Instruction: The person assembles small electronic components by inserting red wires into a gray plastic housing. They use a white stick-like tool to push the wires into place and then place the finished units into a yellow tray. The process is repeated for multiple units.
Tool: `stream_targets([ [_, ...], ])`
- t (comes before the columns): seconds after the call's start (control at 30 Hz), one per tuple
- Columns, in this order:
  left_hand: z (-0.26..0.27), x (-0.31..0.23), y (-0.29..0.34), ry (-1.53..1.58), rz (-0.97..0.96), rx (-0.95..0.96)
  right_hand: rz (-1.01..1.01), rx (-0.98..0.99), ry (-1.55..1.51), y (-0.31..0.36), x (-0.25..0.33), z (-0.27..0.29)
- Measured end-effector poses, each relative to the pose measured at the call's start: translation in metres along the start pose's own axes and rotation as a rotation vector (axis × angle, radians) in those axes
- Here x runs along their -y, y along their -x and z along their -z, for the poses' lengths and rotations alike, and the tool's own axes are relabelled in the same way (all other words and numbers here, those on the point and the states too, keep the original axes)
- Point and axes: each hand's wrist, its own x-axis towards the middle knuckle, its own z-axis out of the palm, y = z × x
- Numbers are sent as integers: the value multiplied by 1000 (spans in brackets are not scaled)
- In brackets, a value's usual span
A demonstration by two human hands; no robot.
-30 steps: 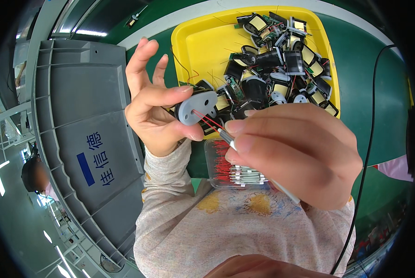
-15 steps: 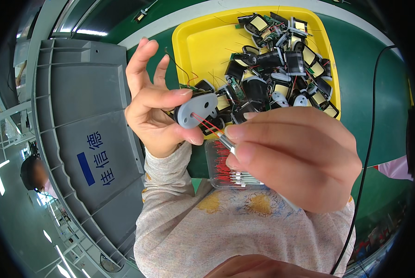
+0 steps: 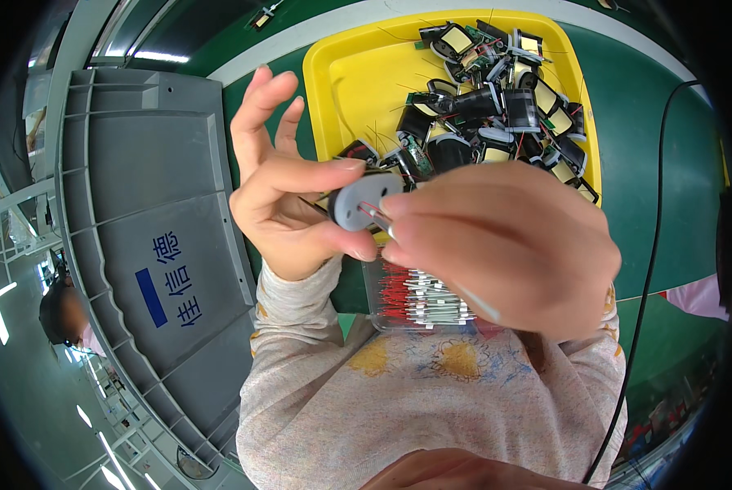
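My left hand (image 3: 276, 184) grips a small black housing with a grey oval end cap (image 3: 350, 211) between thumb and forefinger; its other fingers are raised. The cap has small holes and faces my right hand (image 3: 513, 245). Pinched in that right hand is a thin lead with red wires (image 3: 371, 209), whose tips meet a hole in the cap. How deep they sit I cannot tell. A pale end of the lead (image 3: 479, 304) shows below the right hand, which is smeared by motion. Beneath lies a clear box (image 3: 371, 286) of similar red-and-white leads (image 3: 435, 300).
Behind my hands, a yellow tray (image 3: 354, 69) holds many black housings (image 3: 474, 102) with fine wires and circuit boards. A grey crate (image 3: 149, 163) stands at the left. A black cable (image 3: 658, 204) runs down the right side. Another person (image 3: 62, 314) is far left; a pink sleeve (image 3: 697, 297) shows right.
My left hand has shifted slightly right with the housing. The right hand has moved up and left, its fingertips now close against the cap, and less of the red wires shows.
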Motion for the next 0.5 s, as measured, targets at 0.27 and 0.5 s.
stream_targets([
  [0.27,1,-3,-1,-199,-219,18,-241,141,-97,-13,-5,10],
  [0.5,-2,-23,-4,-249,-38,165,-315,196,93,-13,0,10],
])
